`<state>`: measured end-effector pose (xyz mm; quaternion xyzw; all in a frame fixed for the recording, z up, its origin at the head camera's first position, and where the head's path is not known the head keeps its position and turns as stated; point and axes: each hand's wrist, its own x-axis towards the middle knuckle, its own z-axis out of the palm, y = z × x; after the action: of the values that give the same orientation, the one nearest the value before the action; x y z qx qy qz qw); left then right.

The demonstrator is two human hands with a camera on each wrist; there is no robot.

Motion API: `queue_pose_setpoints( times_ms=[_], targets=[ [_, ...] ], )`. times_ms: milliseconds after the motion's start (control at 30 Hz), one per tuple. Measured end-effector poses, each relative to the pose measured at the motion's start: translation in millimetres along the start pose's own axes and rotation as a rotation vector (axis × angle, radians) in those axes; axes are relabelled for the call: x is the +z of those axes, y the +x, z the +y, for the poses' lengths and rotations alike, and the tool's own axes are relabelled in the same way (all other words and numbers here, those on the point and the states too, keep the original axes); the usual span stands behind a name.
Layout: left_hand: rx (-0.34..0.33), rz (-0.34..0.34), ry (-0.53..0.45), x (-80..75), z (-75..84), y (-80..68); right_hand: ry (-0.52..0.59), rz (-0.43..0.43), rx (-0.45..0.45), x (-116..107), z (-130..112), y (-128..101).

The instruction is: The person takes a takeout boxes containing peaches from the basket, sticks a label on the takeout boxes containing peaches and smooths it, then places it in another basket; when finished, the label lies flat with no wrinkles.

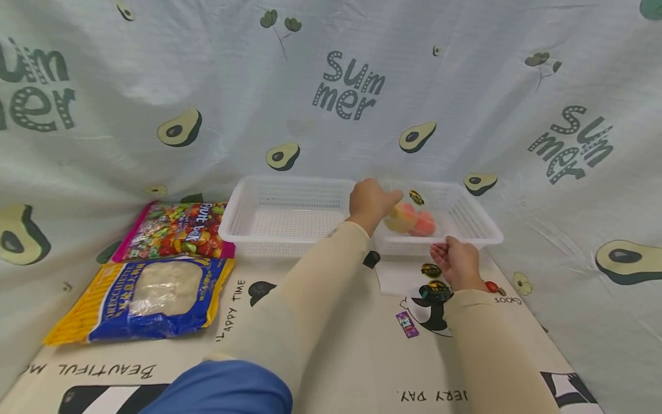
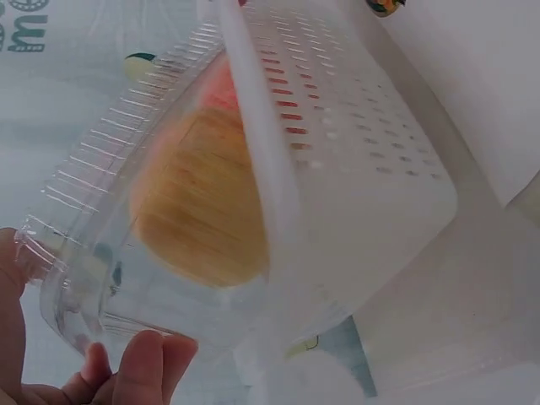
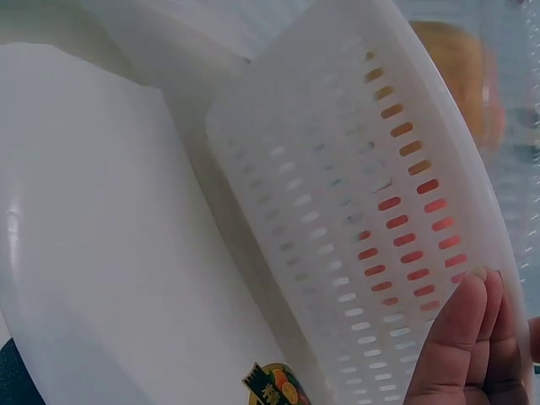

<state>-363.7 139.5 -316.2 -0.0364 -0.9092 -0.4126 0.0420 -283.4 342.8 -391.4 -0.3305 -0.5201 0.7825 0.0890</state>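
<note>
A clear plastic box (image 2: pixel 80 228) with a ridged edge holds yellow and pinkish-red round fruit (image 2: pixel 202 202). My left hand (image 1: pixel 373 204) grips one end of this box, thumb and fingertips at its corner in the left wrist view. The box sits tilted at the right-hand white plastic basket (image 1: pixel 476 221), partly inside its rim. On that basket's near rim, my right hand (image 1: pixel 456 263) pinches the edge between thumb and fingers. In the right wrist view, the fruit (image 3: pixel 456 76) shows over the rim and red shows through the slots.
Another white basket (image 1: pixel 287 241) adjoins on the left. Farther left lie a pink candy bag (image 1: pixel 176 230) and a blue and yellow pasta bag (image 1: pixel 150 299). A white sheet (image 1: pixel 393 279), round dark stickers (image 1: pixel 434 290) and a small purple packet (image 1: pixel 407 324) lie on the printed tablecloth.
</note>
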Motion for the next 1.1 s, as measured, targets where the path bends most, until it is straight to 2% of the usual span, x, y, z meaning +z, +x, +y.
queue_pose_setpoints(
  times_ms=[200,400,600,700,867,967,1100],
  targets=[
    [0.029,-0.045,0.042,13.4,-2.1,1.1,0.000,-0.006,-0.007,3.7,1.7,0.7],
    [0.021,-0.044,0.042,22.4,-9.7,1.7,0.021,-0.025,0.003,4.2,2.0,1.8],
    [0.028,-0.071,0.059,27.6,-8.8,1.1,0.014,-0.013,-0.002,2.4,0.4,2.4],
    [0.025,-0.121,0.098,28.8,-3.1,-1.5,0.010,-0.008,-0.007,2.1,0.5,2.9],
    [0.039,-0.249,0.149,29.6,7.0,-3.4,0.011,-0.001,-0.015,2.1,1.3,4.5],
    [0.042,-0.315,0.106,30.9,8.6,-1.9,0.021,-0.008,-0.013,1.8,1.7,4.7],
    [-0.021,-0.423,-0.119,33.8,6.1,2.3,0.038,-0.024,-0.017,1.2,1.4,4.4]
  ],
)
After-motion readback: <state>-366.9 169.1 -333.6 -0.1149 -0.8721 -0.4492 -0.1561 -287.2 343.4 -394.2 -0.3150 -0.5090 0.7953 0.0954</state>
